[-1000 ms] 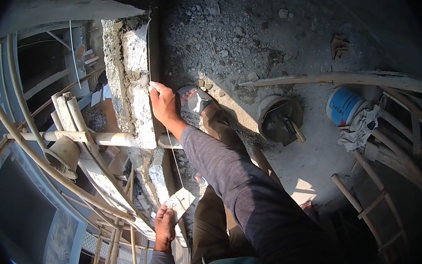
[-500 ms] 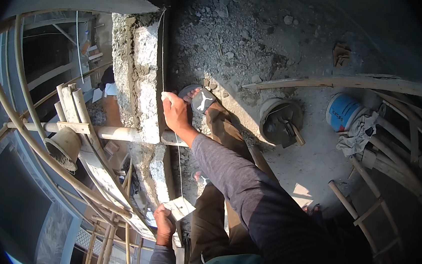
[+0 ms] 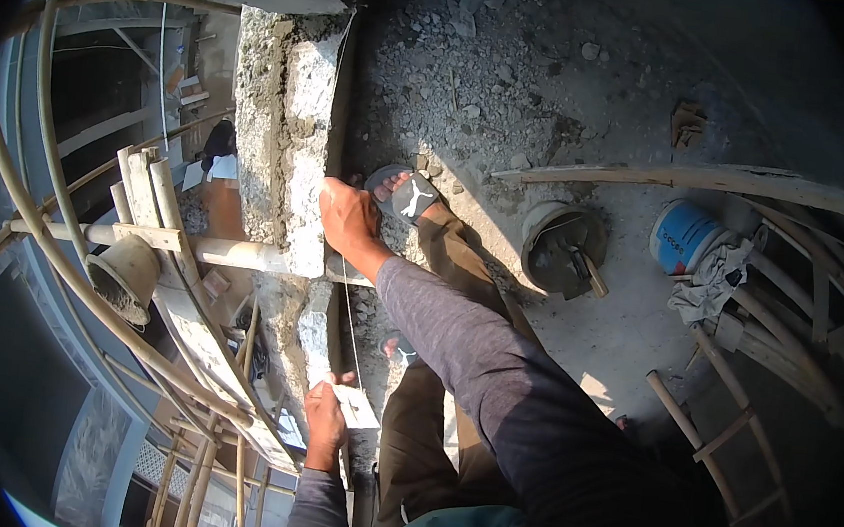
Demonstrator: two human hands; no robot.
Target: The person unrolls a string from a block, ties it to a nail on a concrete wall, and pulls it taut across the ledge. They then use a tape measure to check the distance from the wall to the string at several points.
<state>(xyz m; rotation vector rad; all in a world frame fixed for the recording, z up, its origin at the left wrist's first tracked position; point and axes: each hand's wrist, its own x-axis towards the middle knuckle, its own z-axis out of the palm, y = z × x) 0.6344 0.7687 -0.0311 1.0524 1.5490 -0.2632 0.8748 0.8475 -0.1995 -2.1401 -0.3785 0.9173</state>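
White string [image 3: 351, 334] is running between the hands beside the rough wall [image 3: 307, 163]. The left hand [image 3: 326, 421] is pinching the pale board [image 3: 359, 409] at its 9 o'clock edge, fingers partly curled. Toward 12 o'clock, the right hand [image 3: 351, 219] is bending its fingers at the wall; with the tips hidden, closure and grip cannot be told.

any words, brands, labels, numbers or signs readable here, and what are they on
No wording reads for certain.
Blue label on the bucket: white lettering, too blurred to read.
Upper sandal: white leaping-cat logo, no letters legible.
Lower sandal: pale mark, too small to read.
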